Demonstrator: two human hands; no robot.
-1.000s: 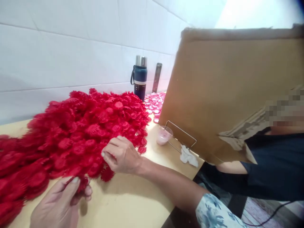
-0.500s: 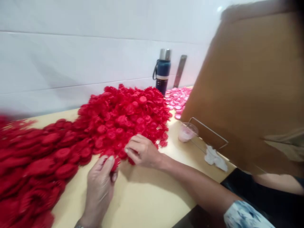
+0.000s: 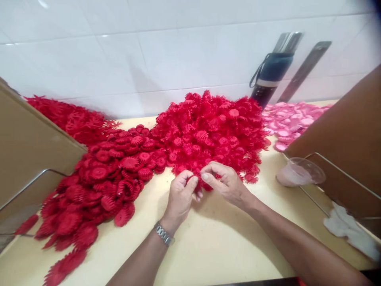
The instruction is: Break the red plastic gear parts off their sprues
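Observation:
My left hand (image 3: pixel 181 194), with a metal watch on its wrist, pinches a small red fabric flower (image 3: pixel 195 179) between thumb and fingers. Right beside it, my right hand (image 3: pixel 224 180) has thumb and forefinger pressed together at the flower's edge; what lies between those fingertips is too small to make out. Just behind both hands rises a large heap of frilly red fabric flowers (image 3: pixel 208 133). To the left of my left hand lie flatter red toothed discs (image 3: pixel 104 178), many stacked in layers.
Cardboard boxes (image 3: pixel 35 131) stand at both sides of the pale table (image 3: pixel 193 246). Near the right box are a plastic cup (image 3: pixel 293 174), a crumpled white tissue (image 3: pixel 347 228) and pink discs (image 3: pixel 293 119). A blue flask (image 3: pixel 272 71) and a metal ruler-like strip (image 3: pixel 306 71) stand by the tiled wall.
My view has swung left, bringing the left box and more red pieces into sight. My hands have come closer together, the right moving from the heap's edge toward the left.

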